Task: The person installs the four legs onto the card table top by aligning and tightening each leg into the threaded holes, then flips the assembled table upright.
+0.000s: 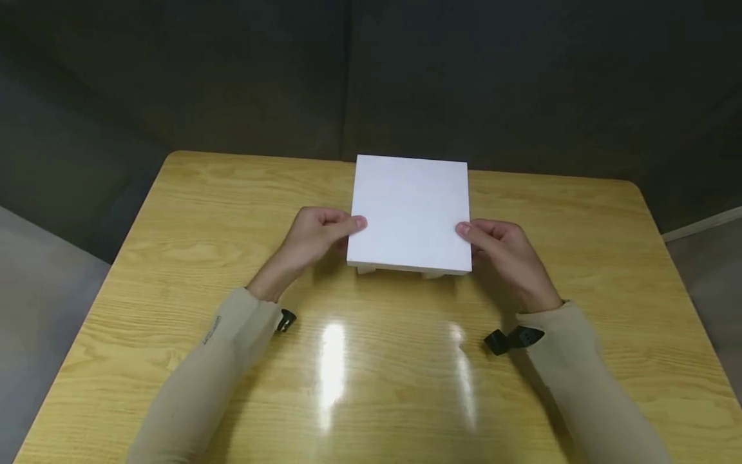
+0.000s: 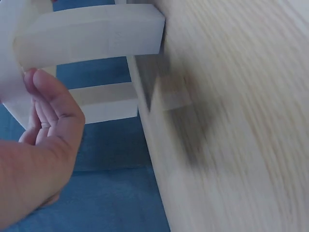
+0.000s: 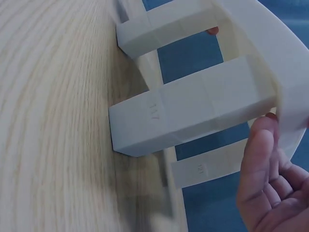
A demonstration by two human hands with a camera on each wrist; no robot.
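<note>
A white square board (image 1: 411, 212) with short white block legs (image 3: 188, 113) stands on the wooden table (image 1: 232, 212). My left hand (image 1: 315, 235) grips its left edge, thumb on top and fingers curled underneath. On the opposite edge my right hand (image 1: 501, 248) holds it the same way. The left wrist view shows my left hand (image 2: 43, 140) pinching the board's edge beside a white leg (image 2: 91, 34). In the right wrist view my right hand (image 3: 268, 179) pinches the board's rim (image 3: 289, 72), with the legs resting on the table (image 3: 53, 121).
The light wood table fills the head view, with glare patches (image 1: 333, 367) near the front. Dark padded walls (image 1: 290, 71) stand behind it. Black wrist straps (image 1: 513, 338) show at both beige sleeves.
</note>
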